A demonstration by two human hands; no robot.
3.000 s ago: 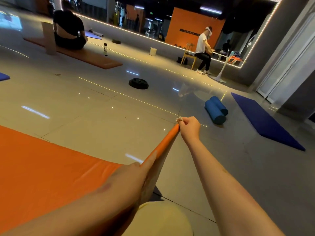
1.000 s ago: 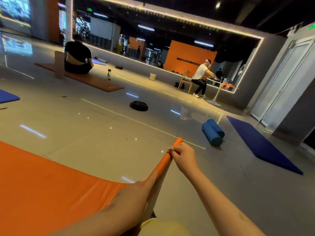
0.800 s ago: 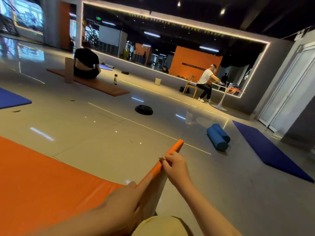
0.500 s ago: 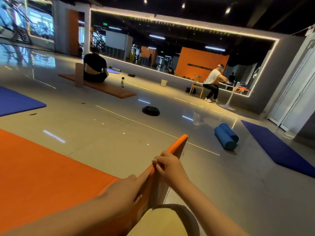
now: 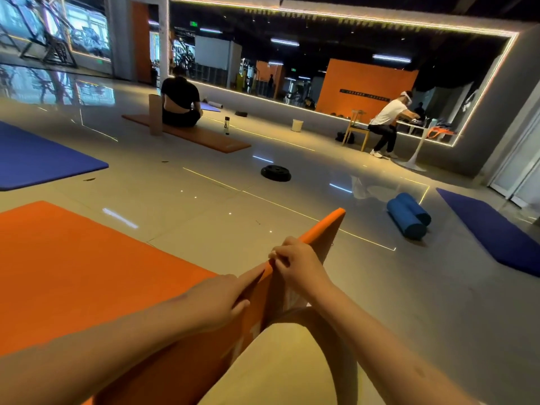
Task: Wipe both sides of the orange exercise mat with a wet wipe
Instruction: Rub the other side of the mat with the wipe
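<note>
- Glossy gym floor (image 5: 204, 200) carries the orange mat (image 5: 73, 273), its near edge raised.
- Left hand (image 5: 219, 299) pinches that edge; right hand (image 5: 298, 264) curls its fingers clamped over it.

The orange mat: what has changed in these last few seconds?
The right hand slid along the raised edge of the orange mat, from its far corner back toward the left hand; that corner now juts free. The left hand kept holding the edge, which stayed lifted.
</note>
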